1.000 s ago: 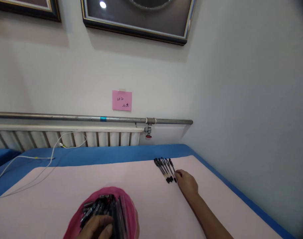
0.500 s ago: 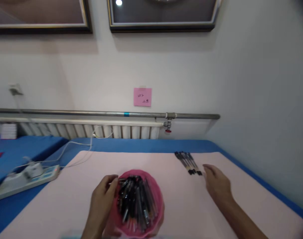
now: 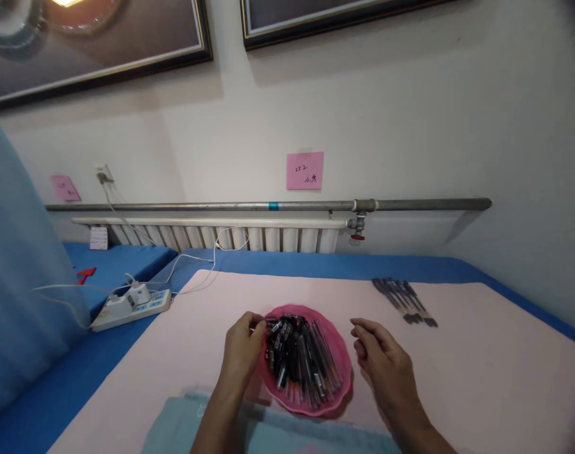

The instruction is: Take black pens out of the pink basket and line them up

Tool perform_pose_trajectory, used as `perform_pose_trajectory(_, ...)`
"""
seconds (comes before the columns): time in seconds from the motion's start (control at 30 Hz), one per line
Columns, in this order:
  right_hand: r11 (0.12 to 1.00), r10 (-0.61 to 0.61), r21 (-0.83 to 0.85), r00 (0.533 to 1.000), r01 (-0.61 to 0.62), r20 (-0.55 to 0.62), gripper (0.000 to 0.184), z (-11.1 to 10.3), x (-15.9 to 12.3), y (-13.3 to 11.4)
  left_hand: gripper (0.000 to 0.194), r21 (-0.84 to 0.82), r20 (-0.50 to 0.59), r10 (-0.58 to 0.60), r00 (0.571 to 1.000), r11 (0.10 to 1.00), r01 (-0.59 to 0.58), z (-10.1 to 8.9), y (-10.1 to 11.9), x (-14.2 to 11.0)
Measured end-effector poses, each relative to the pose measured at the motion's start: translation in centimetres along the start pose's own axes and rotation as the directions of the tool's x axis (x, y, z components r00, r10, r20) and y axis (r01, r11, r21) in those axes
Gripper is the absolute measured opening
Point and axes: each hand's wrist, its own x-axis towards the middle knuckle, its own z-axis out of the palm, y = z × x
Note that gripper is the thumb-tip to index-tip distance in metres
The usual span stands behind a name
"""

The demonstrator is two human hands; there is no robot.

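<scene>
A pink bowl (image 3: 340, 386) heaped with several black pens (image 3: 299, 359) sits on the pale pink sheet in front of me. My left hand (image 3: 243, 350) rests at the bowl's left rim, its fingers pinched on the end of a pen in the heap. My right hand (image 3: 382, 362) hovers just right of the bowl, fingers loosely curled and apart, holding nothing. Further right and back lies a neat row of several black pens (image 3: 403, 301) on the sheet.
A white power strip (image 3: 131, 308) with plugs and cables lies on the blue cloth at left. A radiator (image 3: 221, 236) and a metal pipe (image 3: 268, 205) run along the back wall under a pink note (image 3: 305, 170). Light blue cloth (image 3: 268, 432) lies at the near edge.
My right hand drew back from the row of pens to beside the bowl. My left hand shifted to the bowl's left rim. The view swung left, bringing the power strip into sight.
</scene>
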Motion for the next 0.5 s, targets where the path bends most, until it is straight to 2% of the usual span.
perform_pose_trajectory(0.1,0.992,0.104,0.067,0.995,-0.104,0.001,0.023,-0.5,1.6,0.5,0.011,0.071,0.017,0.003,1.0,0.997,-0.004,0.0,0.0,0.1)
perform_pose_trajectory(0.27,0.982,0.162,0.092,0.986,-0.164,0.031,0.022,-0.9,3.3,1.0,0.013,0.251,0.034,0.057,0.998,0.966,-0.063,0.7,0.3,-0.3)
perform_pose_trajectory(0.5,0.978,0.193,0.061,0.977,-0.199,0.094,0.022,-0.7,3.5,1.1,0.019,0.337,0.19,0.12,0.974,0.924,-0.18,3.2,0.6,-1.6)
